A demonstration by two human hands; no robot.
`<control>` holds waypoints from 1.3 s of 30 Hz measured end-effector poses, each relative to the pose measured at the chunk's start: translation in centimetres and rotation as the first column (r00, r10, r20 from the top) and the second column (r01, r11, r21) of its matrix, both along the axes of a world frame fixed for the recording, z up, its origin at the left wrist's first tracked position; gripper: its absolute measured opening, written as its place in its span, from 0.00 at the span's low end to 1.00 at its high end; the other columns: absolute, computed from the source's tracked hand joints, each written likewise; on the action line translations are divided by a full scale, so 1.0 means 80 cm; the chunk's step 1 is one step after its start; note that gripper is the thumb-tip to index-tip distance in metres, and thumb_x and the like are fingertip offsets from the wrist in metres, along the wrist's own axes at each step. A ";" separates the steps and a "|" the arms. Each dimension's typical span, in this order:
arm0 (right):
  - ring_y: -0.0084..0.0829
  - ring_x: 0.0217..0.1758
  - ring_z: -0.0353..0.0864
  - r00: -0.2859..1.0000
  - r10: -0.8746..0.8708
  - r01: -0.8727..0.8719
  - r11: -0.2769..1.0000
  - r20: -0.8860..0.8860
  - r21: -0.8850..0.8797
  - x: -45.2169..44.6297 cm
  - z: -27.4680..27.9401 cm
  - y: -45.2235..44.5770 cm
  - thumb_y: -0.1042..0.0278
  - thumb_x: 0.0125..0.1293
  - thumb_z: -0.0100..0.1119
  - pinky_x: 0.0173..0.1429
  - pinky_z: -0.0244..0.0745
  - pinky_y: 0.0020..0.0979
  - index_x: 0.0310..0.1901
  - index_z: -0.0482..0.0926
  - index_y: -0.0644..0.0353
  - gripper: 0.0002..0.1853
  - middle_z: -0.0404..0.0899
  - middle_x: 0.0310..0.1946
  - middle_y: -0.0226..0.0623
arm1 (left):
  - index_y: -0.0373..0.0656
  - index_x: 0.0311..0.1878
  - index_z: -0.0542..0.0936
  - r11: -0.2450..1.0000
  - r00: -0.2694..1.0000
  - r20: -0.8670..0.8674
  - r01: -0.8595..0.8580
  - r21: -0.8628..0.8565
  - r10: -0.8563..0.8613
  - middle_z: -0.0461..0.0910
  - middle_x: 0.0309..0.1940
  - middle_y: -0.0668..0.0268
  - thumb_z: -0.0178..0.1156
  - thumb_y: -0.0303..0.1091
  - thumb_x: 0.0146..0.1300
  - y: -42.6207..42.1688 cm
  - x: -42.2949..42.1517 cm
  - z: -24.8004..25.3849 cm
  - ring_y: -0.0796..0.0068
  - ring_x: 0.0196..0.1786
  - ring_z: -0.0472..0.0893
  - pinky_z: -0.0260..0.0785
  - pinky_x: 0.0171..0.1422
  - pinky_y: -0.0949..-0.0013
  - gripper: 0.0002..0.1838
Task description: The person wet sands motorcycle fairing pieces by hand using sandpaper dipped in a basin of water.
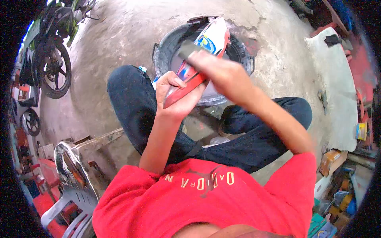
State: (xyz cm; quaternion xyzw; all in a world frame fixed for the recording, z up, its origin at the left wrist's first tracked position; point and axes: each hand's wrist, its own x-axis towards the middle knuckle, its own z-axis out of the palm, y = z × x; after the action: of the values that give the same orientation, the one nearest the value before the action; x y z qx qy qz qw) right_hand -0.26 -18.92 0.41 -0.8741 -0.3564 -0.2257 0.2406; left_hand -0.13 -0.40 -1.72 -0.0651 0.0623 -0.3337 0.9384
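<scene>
My left hand [168,89] grips the lower end of a long, pointed panel [217,33], painted red, white and blue, possibly a motorcycle body panel. Tilted, the panel reaches up and right over a round dark tub [162,49] holding cloudy liquid. My right hand [228,75] lies across the panel's middle, fingers closed on a dark grey flat piece [188,49] that looks like sandpaper. Motion blurs this hand and the piece, so its exact kind cannot be made out.
The tub stands on a concrete floor [107,35] between my bent knees. A motorcycle wheel [55,67] is at the left. Behind it sits a pale plastic chair [75,190]. A large whitish panel [337,91] lies at the right, above a cardboard box [332,162] and assorted clutter.
</scene>
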 end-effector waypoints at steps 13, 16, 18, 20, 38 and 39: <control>0.40 0.61 0.82 0.996 0.092 -0.092 0.996 0.012 -0.017 0.009 -0.005 -0.005 0.69 0.67 0.53 0.62 0.80 0.38 0.64 0.76 0.54 0.23 0.81 0.59 0.45 | 0.25 0.67 0.64 0.976 0.997 -0.010 -0.079 0.205 0.083 0.68 0.68 0.43 0.50 0.22 0.34 -0.003 -0.001 0.011 0.47 0.76 0.63 0.40 0.86 0.49 0.45; 0.49 0.49 0.86 0.864 -0.306 0.334 0.943 -0.400 -0.001 0.045 -0.007 -0.030 0.66 0.69 0.54 0.52 0.81 0.44 0.63 0.77 0.55 0.21 0.83 0.49 0.53 | 0.25 0.67 0.64 0.990 0.998 -0.035 0.058 0.131 -0.053 0.69 0.67 0.42 0.50 0.22 0.36 -0.003 -0.004 0.019 0.46 0.76 0.63 0.40 0.86 0.47 0.44; 0.47 0.54 0.85 0.885 -0.245 0.266 0.964 -0.395 -0.001 0.026 -0.006 -0.024 0.69 0.67 0.54 0.56 0.81 0.42 0.63 0.76 0.55 0.22 0.83 0.52 0.51 | 0.24 0.67 0.64 0.994 0.999 -0.042 0.031 0.101 -0.027 0.68 0.68 0.42 0.50 0.21 0.36 -0.001 -0.004 0.017 0.46 0.76 0.63 0.39 0.86 0.47 0.44; 0.43 0.60 0.84 0.998 0.045 -0.038 0.992 -0.052 0.120 0.004 -0.005 -0.001 0.83 0.62 0.56 0.64 0.77 0.35 0.64 0.77 0.58 0.27 0.82 0.57 0.46 | 0.24 0.67 0.63 1.000 1.000 0.005 0.013 -0.019 -0.013 0.68 0.68 0.41 0.50 0.21 0.36 0.003 0.000 0.002 0.45 0.76 0.62 0.39 0.86 0.46 0.44; 0.45 0.49 0.87 0.938 -0.314 0.281 0.937 -0.146 -0.208 0.034 -0.009 -0.035 0.75 0.62 0.54 0.49 0.82 0.43 0.65 0.76 0.54 0.27 0.84 0.48 0.49 | 0.21 0.66 0.62 0.996 0.995 -0.087 0.055 0.071 -0.049 0.68 0.66 0.39 0.48 0.18 0.36 0.002 -0.002 0.021 0.44 0.75 0.62 0.45 0.85 0.49 0.43; 0.45 0.50 0.87 0.984 -0.176 0.175 0.978 -0.001 -0.114 0.024 -0.006 -0.021 0.75 0.62 0.54 0.50 0.82 0.42 0.65 0.76 0.54 0.27 0.84 0.50 0.48 | 0.21 0.65 0.63 0.997 0.993 -0.096 0.070 0.038 -0.066 0.70 0.65 0.40 0.48 0.16 0.37 0.005 0.000 0.015 0.45 0.75 0.64 0.47 0.85 0.50 0.41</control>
State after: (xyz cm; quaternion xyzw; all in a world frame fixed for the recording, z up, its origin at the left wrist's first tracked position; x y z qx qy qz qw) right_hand 1.62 -20.64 -0.09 -0.9158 -0.2888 -0.2203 0.1717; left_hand -0.10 -0.04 -0.54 -0.0592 0.1157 -0.3605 0.9236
